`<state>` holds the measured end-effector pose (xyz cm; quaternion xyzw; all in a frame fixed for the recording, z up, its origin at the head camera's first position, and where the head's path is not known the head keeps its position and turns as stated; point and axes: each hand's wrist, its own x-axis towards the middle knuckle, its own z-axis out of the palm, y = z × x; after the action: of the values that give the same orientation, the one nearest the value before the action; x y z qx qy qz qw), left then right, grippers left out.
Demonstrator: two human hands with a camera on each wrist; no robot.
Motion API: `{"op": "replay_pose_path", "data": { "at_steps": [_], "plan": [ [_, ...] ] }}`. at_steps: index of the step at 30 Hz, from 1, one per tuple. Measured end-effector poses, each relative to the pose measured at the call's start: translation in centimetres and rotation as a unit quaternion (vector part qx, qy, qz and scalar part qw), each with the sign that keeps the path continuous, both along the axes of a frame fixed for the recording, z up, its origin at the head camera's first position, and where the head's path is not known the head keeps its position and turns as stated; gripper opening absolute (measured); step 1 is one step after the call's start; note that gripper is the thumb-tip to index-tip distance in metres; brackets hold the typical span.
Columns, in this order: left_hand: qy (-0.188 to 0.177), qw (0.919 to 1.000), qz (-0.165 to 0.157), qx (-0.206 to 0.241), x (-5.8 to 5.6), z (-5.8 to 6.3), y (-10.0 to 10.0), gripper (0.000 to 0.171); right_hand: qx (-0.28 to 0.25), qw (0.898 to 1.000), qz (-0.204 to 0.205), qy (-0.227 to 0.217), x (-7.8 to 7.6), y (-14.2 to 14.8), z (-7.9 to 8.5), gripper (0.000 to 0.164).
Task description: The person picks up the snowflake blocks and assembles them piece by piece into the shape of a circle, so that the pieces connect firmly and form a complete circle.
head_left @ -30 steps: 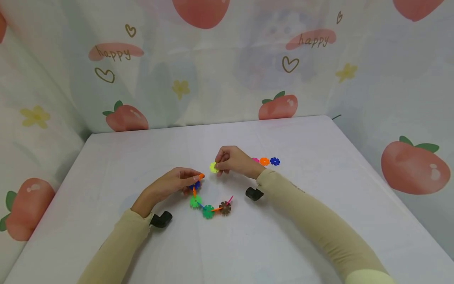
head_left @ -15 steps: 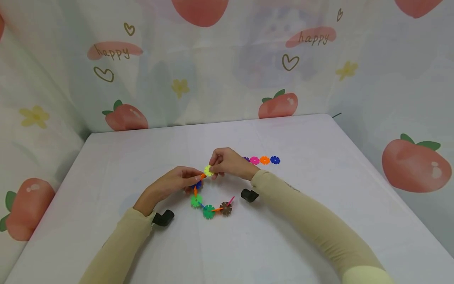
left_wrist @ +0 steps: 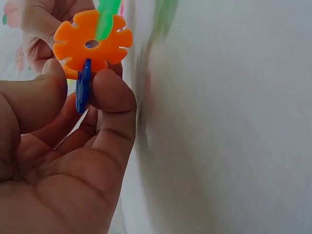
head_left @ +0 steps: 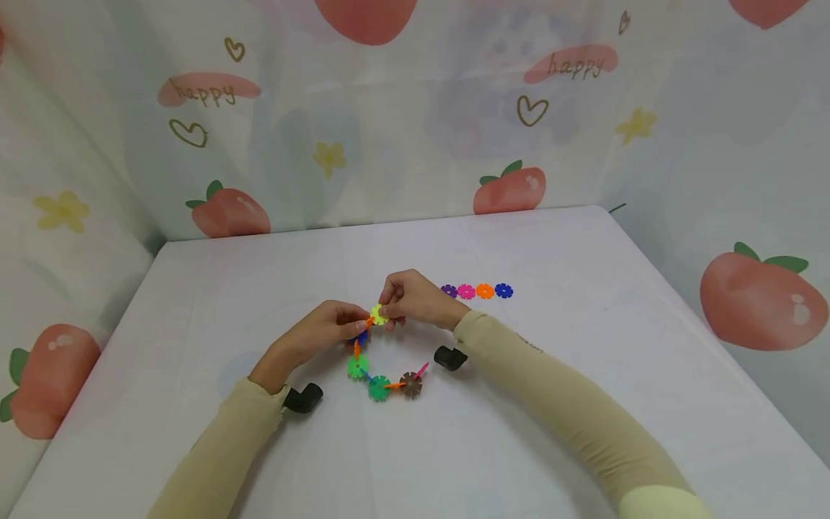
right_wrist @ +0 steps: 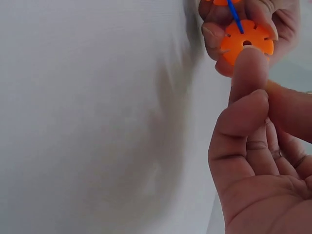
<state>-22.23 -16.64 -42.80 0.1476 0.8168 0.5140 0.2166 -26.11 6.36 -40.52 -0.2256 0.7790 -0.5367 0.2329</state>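
Both hands meet over the middle of a white-covered table (head_left: 551, 404), well in from its left and right edges, at the far end of a curved chain (head_left: 379, 388) of slotted discs. The left hand (head_left: 318, 335) pinches a blue disc (left_wrist: 82, 92) between thumb and curled forefinger; the left wrist view shows this disc edge-on, set against a face-on orange disc (left_wrist: 73, 46). The right hand (head_left: 418, 299) pinches a yellow disc (head_left: 377, 315), its thumb and forefinger drawn together; in the head view this disc meets the end orange disc (right_wrist: 246, 41), though whether their slots are engaged cannot be told. From the left hand the chain bends toward the viewer through a light-green disc (head_left: 358, 367), then rightward to a brown disc (head_left: 411, 386) and an edge-on pink disc (head_left: 422, 370) at its free end. Beyond the right wrist, toward the table's far right corner, a straight row comprises a loose purple disc (head_left: 449, 291), a loose pink disc (head_left: 466, 291), a loose orange disc (head_left: 485, 291) and a loose blue disc (head_left: 503, 290), roughly parallel to the far edge. Beige sleeves (head_left: 558, 382) cover both forearms, with a black device (head_left: 303, 398) at each wrist. A fruit-printed curtain (head_left: 402, 137) stands behind the far edge.
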Motion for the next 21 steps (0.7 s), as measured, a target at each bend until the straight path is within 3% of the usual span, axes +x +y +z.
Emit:
{"op": "replay_pose_path", "data": {
  "at_steps": [8,17,21],
  "plan": [
    [0.000,0.9994,-0.011,-0.031,0.0,0.3,0.5,0.024,0.009,1.000,-0.005,-0.015,0.1,-0.1,-1.2,0.007],
    [-0.047,0.9985,-0.025,-0.011,0.2,0.4,0.4,0.033,-0.002,1.000,-0.010,-0.015,0.5,0.8,-1.6,0.005],
    [-0.063,0.9975,-0.030,0.013,0.4,0.2,0.3,0.036,0.009,1.000,-0.012,0.005,0.3,1.7,-1.3,0.014]
  ]
}}
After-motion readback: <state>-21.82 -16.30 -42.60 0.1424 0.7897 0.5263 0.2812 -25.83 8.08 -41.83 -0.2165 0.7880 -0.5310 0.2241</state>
